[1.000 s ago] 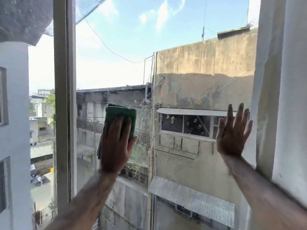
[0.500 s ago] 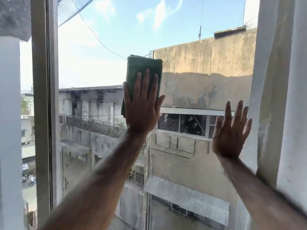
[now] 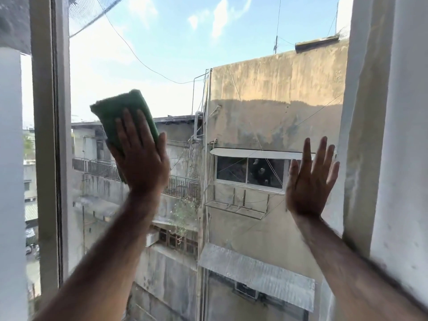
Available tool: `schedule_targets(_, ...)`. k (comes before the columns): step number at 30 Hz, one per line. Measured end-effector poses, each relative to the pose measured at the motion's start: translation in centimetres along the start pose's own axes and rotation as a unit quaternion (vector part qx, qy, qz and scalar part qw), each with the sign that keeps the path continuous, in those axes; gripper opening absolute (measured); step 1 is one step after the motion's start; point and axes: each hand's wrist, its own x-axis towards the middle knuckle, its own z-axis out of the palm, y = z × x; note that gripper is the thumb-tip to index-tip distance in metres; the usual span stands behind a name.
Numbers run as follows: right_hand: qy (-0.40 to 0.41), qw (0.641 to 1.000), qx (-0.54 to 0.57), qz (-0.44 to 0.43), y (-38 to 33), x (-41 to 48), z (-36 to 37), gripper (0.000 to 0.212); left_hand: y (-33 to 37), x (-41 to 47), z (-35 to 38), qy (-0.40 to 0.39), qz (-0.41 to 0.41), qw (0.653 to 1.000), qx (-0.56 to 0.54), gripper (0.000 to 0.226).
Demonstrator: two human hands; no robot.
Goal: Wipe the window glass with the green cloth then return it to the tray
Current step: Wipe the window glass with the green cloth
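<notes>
The folded green cloth (image 3: 124,114) is pressed flat against the window glass (image 3: 185,54) under my left hand (image 3: 141,156), tilted with its top leaning left. My left palm and fingers cover its lower half. My right hand (image 3: 309,184) rests flat on the glass at the right, fingers spread, holding nothing. The tray is not in view.
A grey vertical window frame (image 3: 49,147) stands at the left of the pane. A white wall and frame edge (image 3: 389,135) close the pane on the right. Buildings and sky show through the glass.
My left hand swept the cloth up and to the right, then back left and slightly down, tilting it. My right hand stayed flat in the same spot.
</notes>
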Motion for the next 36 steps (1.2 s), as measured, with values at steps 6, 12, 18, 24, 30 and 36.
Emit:
schedule_targets(6, -0.005, 1.000, -0.006, -0.002, 0.3, 0.1, 0.3, 0.059, 14.7, -2.4, 2.3, -0.011, 0.211, 0.977, -0.032, 0.081)
schedule_targets(12, 0.012, 1.000, -0.023, -0.006, 0.7, 0.3, 0.0, 0.056, 8.9, -19.9, 4.3, -0.093, 0.434, 0.896, 0.022, 0.080)
schedule_targets(18, 0.013, 1.000, -0.017, 0.005, 0.5, 0.3, -0.2, 0.057, 1.4, -11.9, 2.4, -0.068, 0.257, 0.963, 0.054, 0.073)
schedule_targets(24, 0.012, 1.000, -0.008, 0.001, 1.2, 0.3, -0.1, 0.057, 12.6, -5.5, 2.5, -0.004, 0.135, 0.991, -0.019, 0.076)
schedule_targets(30, 0.022, 1.000, 0.002, -0.006, 1.3, 0.1, 0.2, 0.058, 9.5, -17.4, 4.6, -0.080, 0.406, 0.910, -0.013, 0.077)
schedule_targets(36, 0.018, 1.000, 0.001, -0.002, 1.0, 0.0, 0.3, 0.059, -9.1, -16.9, 0.8, -0.107, 0.228, 0.966, 0.051, 0.066)
